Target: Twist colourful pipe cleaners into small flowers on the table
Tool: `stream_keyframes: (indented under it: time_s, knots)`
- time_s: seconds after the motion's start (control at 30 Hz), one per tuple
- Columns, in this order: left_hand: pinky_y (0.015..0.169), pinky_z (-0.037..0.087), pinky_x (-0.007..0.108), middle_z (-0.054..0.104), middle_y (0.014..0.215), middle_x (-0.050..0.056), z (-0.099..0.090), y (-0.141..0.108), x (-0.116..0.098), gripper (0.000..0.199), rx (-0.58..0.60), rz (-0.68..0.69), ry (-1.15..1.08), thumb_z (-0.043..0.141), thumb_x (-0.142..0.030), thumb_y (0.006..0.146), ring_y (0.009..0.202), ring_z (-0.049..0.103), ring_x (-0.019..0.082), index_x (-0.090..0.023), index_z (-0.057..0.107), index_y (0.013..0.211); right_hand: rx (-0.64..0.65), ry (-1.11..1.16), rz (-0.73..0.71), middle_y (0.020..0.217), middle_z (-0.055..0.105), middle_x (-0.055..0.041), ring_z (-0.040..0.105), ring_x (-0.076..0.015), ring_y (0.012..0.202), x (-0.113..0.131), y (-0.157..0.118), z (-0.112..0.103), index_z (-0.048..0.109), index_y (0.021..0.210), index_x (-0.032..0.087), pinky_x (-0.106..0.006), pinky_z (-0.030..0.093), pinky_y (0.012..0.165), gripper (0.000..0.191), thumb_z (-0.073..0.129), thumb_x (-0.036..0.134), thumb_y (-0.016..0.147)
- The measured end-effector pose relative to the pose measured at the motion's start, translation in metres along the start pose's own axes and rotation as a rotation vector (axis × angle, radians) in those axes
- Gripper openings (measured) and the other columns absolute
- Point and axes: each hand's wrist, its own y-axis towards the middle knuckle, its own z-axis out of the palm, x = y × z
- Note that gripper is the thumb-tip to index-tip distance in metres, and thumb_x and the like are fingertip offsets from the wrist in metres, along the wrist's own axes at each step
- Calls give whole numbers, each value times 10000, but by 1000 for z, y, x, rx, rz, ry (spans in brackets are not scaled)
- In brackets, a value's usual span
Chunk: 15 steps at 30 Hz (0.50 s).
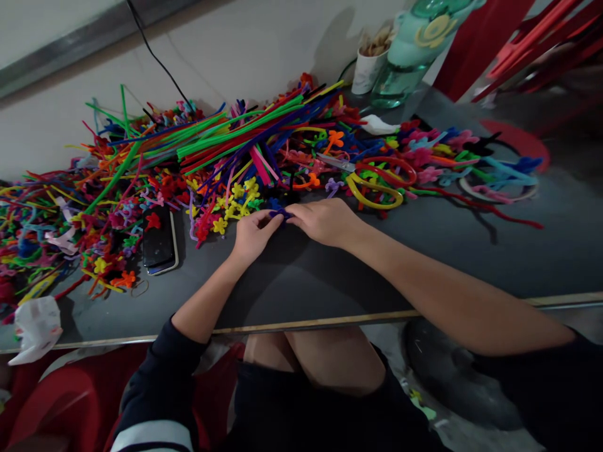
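Note:
Between my two hands is a small dark blue-purple pipe cleaner piece (279,215), pinched from both sides at the middle of the table. My left hand (255,235) grips it with thumb and forefinger. From the other side, the closed fingers of my right hand (325,221) hold it too; part of the piece is hidden behind the fingertips. Yellow pipe cleaner flowers (242,198) lie just beyond my left hand. Scissors with red and yellow handles (374,188) rest beyond my right hand, blades pointing left into the pile.
A heap of pipe cleaners (245,132) runs along the wall. A phone (160,242) lies at left, near a crumpled tissue (38,326) at the table edge. A green bottle (396,81) and a paper cup (369,68) stand at the back right, with headbands (499,194) below.

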Motion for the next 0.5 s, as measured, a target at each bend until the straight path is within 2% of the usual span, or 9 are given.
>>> stream_keyframes:
  time_s: [0.17, 0.5]
  knots:
    - [569, 422, 241, 664, 679, 12, 2, -2, -2, 184, -34, 26, 68, 630, -323, 818, 587, 541, 105, -160, 709, 785, 30, 2, -46, 731, 735, -77, 635, -163, 630, 2, 0, -3, 698, 914, 143, -290, 250, 522, 329, 401, 265, 984]
    - [596, 441, 242, 688, 717, 27, 2, -2, 1, 186, -5, 32, 105, 619, -307, 828, 621, 581, 117, -151, 713, 792, 65, 15, -58, 743, 742, -56, 613, -147, 603, 0, -1, -2, 707, 892, 154, -290, 254, 537, 315, 413, 237, 969]
